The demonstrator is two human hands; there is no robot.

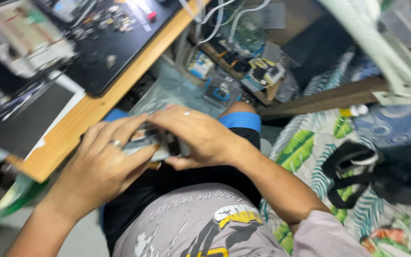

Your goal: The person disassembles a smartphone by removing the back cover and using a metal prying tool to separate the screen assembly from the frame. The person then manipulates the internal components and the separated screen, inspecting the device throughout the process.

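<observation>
Left hand (103, 164) and right hand (198, 138) both clasp a small grey device (155, 143) over the lap, beside the desk (89, 112). I judge it light, rigid, fragile; best gripped by edges.

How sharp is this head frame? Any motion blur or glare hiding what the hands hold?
Head view: motion blur smears the whole frame, worst at the upper-left desk. Left hand and right hand are soft but readable; the grey device between them is too blurred to identify. Lighting is even, with no strong glare or hard shadows.
</observation>
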